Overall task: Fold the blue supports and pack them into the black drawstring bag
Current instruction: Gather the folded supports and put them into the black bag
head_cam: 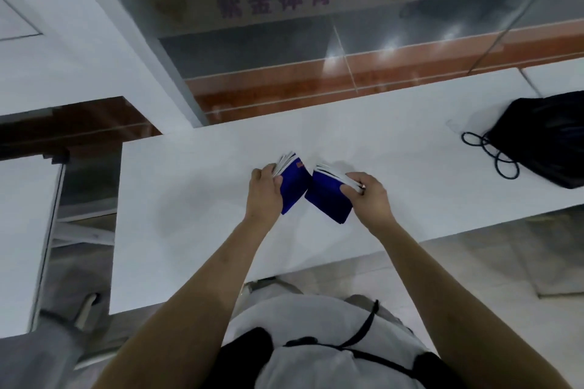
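While we look down at the white table [196,230], we count two blue supports, one in each hand, both over the table's middle. Our left hand [264,194] curls its fingers round the left blue support [294,186], a flat fabric rectangle with white edging and a small red tag. Our right hand [371,196] pinches the right blue support [328,199] by its white-edged end. One black drawstring bag [550,139], soft and crumpled, lies at the table's far right edge, its cord [493,151] looped beside it.
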Available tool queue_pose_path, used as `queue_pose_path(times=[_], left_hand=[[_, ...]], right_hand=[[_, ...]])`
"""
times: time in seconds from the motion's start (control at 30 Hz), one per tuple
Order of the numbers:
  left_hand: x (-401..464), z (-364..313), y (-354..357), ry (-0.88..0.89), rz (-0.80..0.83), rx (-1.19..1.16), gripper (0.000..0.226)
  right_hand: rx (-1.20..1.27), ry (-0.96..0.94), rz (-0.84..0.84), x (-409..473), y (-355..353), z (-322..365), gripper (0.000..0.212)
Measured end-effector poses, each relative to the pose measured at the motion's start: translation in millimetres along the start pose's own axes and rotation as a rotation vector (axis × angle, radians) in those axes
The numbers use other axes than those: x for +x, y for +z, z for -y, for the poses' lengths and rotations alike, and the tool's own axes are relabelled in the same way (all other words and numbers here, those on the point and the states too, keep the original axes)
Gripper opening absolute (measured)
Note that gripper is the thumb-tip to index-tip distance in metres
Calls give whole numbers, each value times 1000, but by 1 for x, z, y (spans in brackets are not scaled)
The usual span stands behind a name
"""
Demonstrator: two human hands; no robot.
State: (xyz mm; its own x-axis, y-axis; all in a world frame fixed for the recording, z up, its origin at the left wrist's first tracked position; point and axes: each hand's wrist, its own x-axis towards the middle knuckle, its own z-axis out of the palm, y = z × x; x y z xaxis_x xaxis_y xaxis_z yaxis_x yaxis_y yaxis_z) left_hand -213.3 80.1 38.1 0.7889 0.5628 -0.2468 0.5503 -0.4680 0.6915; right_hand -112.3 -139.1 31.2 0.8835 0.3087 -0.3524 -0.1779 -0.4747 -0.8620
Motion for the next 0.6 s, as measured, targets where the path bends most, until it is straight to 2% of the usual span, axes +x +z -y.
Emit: queue_pose_path(times=[0.13, 0.4, 0.6], left_hand=[[-15, -71, 47, 54, 3, -1, 39], [-52, -203, 159, 245, 39, 15, 34], [-68, -282, 224, 342, 95, 33, 32]], right_hand=[[127, -14, -73, -9, -76, -13, 24], [155, -43, -198, -23, -230, -59, 19], [192, -2, -324, -37, -313, -87, 21]])
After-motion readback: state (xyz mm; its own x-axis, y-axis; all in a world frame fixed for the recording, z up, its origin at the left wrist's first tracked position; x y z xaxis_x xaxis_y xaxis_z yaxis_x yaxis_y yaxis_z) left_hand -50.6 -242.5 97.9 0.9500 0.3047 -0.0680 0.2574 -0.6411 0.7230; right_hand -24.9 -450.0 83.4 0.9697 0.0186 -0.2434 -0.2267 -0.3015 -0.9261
